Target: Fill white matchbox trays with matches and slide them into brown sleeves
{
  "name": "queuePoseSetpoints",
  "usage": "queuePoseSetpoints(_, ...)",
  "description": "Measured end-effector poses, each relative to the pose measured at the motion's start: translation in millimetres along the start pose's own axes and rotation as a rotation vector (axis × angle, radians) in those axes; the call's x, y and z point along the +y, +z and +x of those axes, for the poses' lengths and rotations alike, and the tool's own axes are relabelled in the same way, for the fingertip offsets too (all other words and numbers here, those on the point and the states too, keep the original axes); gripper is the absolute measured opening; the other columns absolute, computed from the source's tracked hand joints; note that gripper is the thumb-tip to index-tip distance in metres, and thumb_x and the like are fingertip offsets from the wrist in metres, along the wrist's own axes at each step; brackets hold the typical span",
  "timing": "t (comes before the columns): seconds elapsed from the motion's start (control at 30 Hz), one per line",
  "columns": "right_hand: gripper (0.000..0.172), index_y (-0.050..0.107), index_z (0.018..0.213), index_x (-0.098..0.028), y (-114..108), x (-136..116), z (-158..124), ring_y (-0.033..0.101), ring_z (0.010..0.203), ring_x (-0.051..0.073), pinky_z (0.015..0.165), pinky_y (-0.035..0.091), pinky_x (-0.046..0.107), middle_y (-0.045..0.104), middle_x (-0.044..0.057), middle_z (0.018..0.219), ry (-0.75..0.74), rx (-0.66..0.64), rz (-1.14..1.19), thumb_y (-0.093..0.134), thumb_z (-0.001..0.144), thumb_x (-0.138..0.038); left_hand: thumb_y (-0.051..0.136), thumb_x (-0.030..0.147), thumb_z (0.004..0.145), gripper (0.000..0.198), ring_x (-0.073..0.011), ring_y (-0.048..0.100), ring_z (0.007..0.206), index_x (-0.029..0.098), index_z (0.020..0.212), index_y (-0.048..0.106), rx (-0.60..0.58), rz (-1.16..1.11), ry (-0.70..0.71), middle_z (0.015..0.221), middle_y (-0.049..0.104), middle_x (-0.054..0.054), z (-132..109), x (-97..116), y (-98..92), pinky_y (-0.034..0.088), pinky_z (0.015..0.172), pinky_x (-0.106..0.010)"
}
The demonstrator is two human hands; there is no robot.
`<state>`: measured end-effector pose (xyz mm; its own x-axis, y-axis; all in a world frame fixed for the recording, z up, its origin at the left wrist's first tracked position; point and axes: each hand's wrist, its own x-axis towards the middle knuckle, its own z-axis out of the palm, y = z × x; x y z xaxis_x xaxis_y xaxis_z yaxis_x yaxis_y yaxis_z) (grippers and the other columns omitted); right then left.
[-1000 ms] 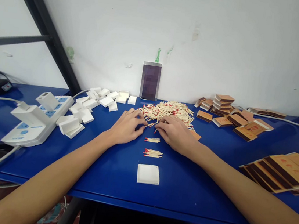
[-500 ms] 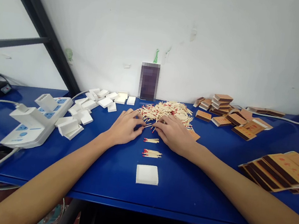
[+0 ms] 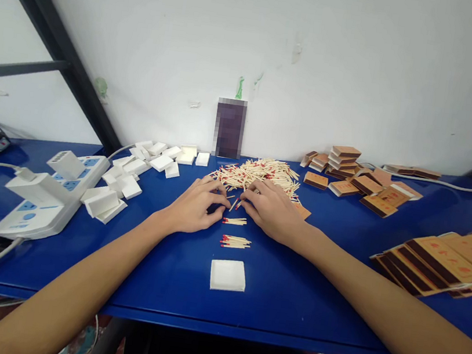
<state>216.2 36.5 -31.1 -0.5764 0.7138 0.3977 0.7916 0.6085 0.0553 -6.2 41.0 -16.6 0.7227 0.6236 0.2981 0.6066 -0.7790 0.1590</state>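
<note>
My left hand [image 3: 201, 206] rests low over the blue table, fingers curved, with a gap between thumb and index finger. Close to its fingertips lies a loose match [image 3: 232, 204]. Opposite, my right hand [image 3: 273, 208] has its fingers bent and its thumb and index finger closed at another match [image 3: 238, 204]; the exact contact is partly hidden. Behind both hands spreads a big heap of red-tipped matches [image 3: 263, 172]. Nearer me are a small row of matches [image 3: 236, 221], a larger bunch [image 3: 235, 241], and a white matchbox tray [image 3: 228, 275].
More white trays [image 3: 134, 165] are scattered at the left, beside a power strip [image 3: 52, 198] with plugs and cables. Matchbox sleeves [image 3: 366, 185] are piled at the back right, and flat sleeves [image 3: 438, 264] are stacked at the right. A blurred dark rectangle [image 3: 229, 129] stands against the wall.
The view has shifted slightly, so the scene sits a little further left. My left fingertips have come slightly nearer me, and the match between the hands now lies at a steeper slant.
</note>
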Motion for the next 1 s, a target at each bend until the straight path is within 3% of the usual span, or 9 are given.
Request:
queuePoseSetpoints(0.33,0.021,0.069,0.092,-0.015,-11,-2,-2,0.055,0.090,0.023,0.081,0.039,0.034,0.066,0.010,0.097,-0.003,-0.061,-0.121,0.051,0.097,-0.024,0.043,0.013,0.090,0.036,-0.0233,0.052,0.113,0.024,0.108,0.072,-0.044,-0.042,0.037,0.121,0.061,-0.005,0,-1,-1.0,0.038,0.100,-0.044)
queuePoseSetpoints(0.57,0.023,0.070,0.096,-0.013,-9,-6,2,0.057,0.094,0.025,0.081,0.037,0.035,0.069,0.012,0.098,0.070,-0.061,-0.156,0.049,0.097,-0.022,0.041,0.013,0.091,0.042,-0.0264,0.046,0.122,0.030,0.120,0.067,-0.087,-0.046,0.017,0.132,0.052,-0.006,0,-3,3.0,0.038,0.101,-0.049)
queuePoseSetpoints(0.67,0.026,0.071,0.093,-0.014,-6,-9,5,0.057,0.092,0.024,0.081,0.036,0.035,0.070,0.011,0.097,0.072,-0.046,-0.104,0.046,0.098,-0.022,0.040,0.013,0.092,0.040,-0.0252,0.047,0.119,0.027,0.117,0.067,-0.019,-0.061,0.018,0.129,0.052,-0.006,0,-5,4.7,0.039,0.101,-0.048)
queuePoseSetpoints(0.8,0.033,0.072,0.090,-0.016,-4,-12,6,0.057,0.091,0.023,0.082,0.035,0.036,0.069,0.009,0.094,0.033,-0.019,-0.020,0.045,0.100,-0.030,0.042,0.016,0.093,0.033,-0.0233,0.051,0.111,0.019,0.115,0.066,0.191,-0.042,-0.073,0.118,0.057,-0.009,1,-10,5.3,0.041,0.099,-0.044)
queuePoseSetpoints(0.9,0.031,0.073,0.089,-0.018,-3,-11,8,0.057,0.091,0.023,0.082,0.035,0.036,0.069,0.008,0.093,0.034,-0.029,0.023,0.049,0.099,-0.033,0.045,0.020,0.092,0.030,-0.0245,0.051,0.109,0.019,0.109,0.070,0.187,0.017,-0.128,0.116,0.057,-0.008,1,-13,5.4,0.041,0.098,-0.045)
queuePoseSetpoints(1.0,0.023,0.073,0.093,-0.019,-2,-7,8,0.057,0.092,0.023,0.081,0.035,0.036,0.069,0.008,0.094,0.025,-0.042,0.062,0.052,0.097,-0.025,0.047,0.023,0.090,0.030,-0.0263,0.049,0.108,0.022,0.107,0.072,0.122,0.062,-0.140,0.117,0.056,-0.008,2,-13,5.7,0.041,0.096,-0.047)
